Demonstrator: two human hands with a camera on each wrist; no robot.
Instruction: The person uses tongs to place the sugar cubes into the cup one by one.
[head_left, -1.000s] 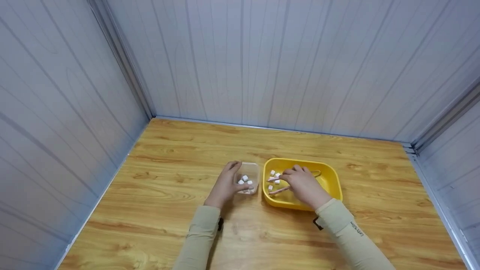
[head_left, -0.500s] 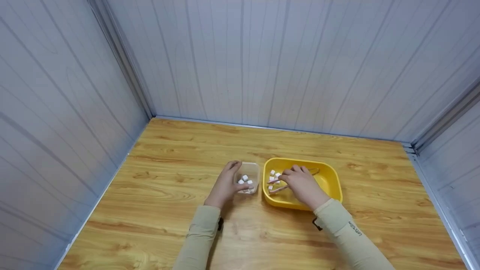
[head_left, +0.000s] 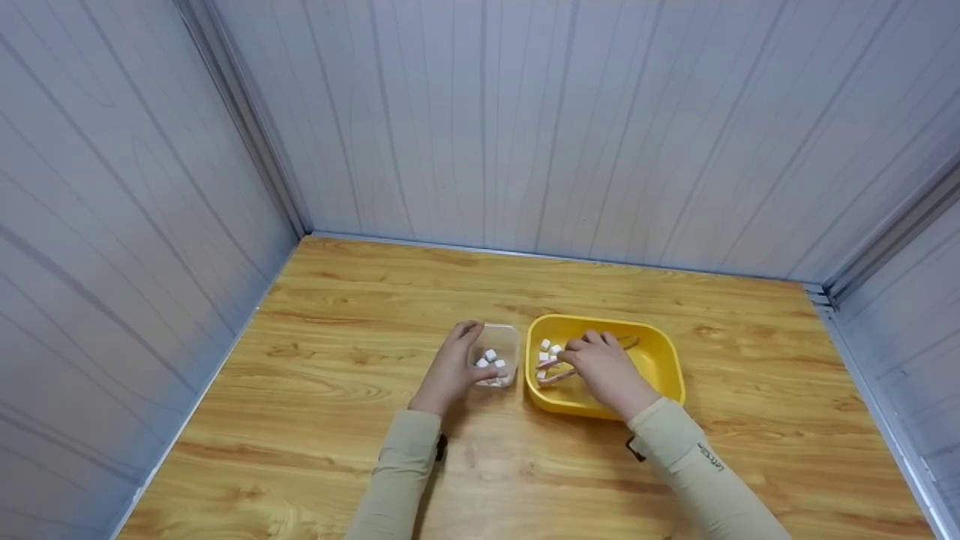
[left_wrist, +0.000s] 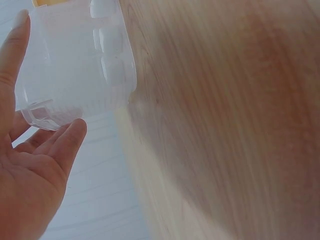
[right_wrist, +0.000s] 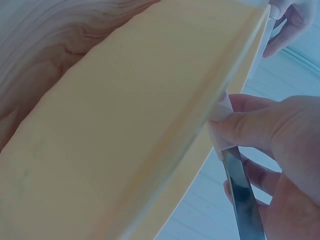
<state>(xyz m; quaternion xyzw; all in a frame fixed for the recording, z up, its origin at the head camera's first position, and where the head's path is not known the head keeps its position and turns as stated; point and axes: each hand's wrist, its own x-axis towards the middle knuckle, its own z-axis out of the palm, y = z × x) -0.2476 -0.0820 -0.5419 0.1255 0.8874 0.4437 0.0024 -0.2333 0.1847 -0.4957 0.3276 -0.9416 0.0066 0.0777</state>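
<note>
Two grips show below the centre of the frame, one left hand and one right hand, with two sleeves running off the bottom edge. There is one clear container just below centre, one yellow tub to its right, and one pair of tongs with two prongs. White cubes number at least four in the container and four in the tub; exact totals are hidden. One tabletop and three walls complete the count.

Clear tub, yellow tray, white cubes in both, parted tongs
</note>
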